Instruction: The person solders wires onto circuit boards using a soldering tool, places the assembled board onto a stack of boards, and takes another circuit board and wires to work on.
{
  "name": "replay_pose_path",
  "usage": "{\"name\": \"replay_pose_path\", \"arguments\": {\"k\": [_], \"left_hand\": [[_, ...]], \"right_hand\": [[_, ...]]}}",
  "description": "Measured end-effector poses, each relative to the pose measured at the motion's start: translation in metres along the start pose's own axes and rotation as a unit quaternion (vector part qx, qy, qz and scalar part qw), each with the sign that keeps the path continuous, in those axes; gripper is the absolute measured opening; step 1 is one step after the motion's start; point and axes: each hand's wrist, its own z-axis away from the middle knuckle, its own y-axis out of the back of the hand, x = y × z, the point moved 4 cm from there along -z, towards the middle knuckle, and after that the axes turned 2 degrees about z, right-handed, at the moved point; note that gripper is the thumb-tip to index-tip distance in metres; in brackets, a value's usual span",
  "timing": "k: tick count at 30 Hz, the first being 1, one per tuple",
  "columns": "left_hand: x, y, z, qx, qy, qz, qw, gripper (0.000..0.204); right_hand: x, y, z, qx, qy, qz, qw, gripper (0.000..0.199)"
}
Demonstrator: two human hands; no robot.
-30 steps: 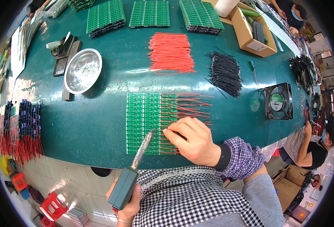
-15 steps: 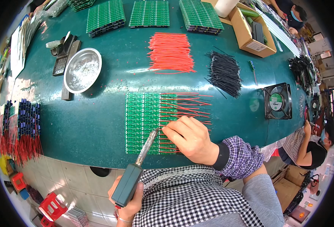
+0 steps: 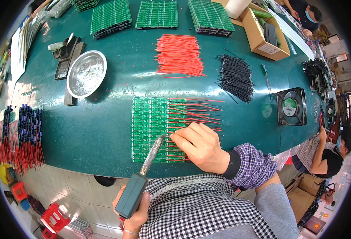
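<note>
My left hand (image 3: 140, 217) is closed round the dark green handle of a soldering iron (image 3: 131, 196). Its metal shaft slants up and its tip is at the green circuit board panel (image 3: 149, 119), just left of my right fingertips. With thumb and forefinger together, my right hand (image 3: 201, 146) pinches a thin wire at the panel; most of that wire is hidden by the hand. Rows of red wires (image 3: 201, 109), with black ones among them, stick out rightward from the panel. Whether the tip touches a pad is too small to tell.
Beyond the panel lie a red wire pile (image 3: 179, 55) and a black wire pile (image 3: 236, 77). A metal bowl (image 3: 87, 74) stands left, a small fan (image 3: 291, 106) right. Stacked panels (image 3: 211, 16) and a cardboard box (image 3: 277, 53) are farther back. Wired boards (image 3: 30, 125) hang over the left edge.
The soldering iron has shifted slightly left, its tip a little farther from my right fingertips. My right hand and the panel have hardly moved.
</note>
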Motion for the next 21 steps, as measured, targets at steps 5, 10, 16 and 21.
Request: {"name": "replay_pose_path", "arguments": {"k": [5, 10, 16, 21], "left_hand": [[-0.0010, 0.0013, 0.0021, 0.002, 0.006, 0.002, 1.000, 0.020], [-0.0057, 0.0019, 0.0069, 0.010, 0.036, 0.013, 0.999, 0.022], [-0.0022, 0.0045, 0.0077, 0.021, 0.045, 0.010, 0.999, 0.024], [-0.0017, 0.0054, 0.0066, 0.007, -0.002, -0.018, 1.000, 0.021]], "right_hand": [[-0.0009, 0.0004, -0.0005, 0.000, 0.001, 0.003, 1.000, 0.028], [0.0006, -0.0004, 0.0005, 0.017, -0.007, -0.008, 1.000, 0.028], [-0.0021, 0.0012, -0.0001, 0.041, 0.004, -0.016, 0.999, 0.026], [-0.0026, 0.0003, 0.0029, 0.037, 0.004, -0.016, 0.999, 0.026]]}}
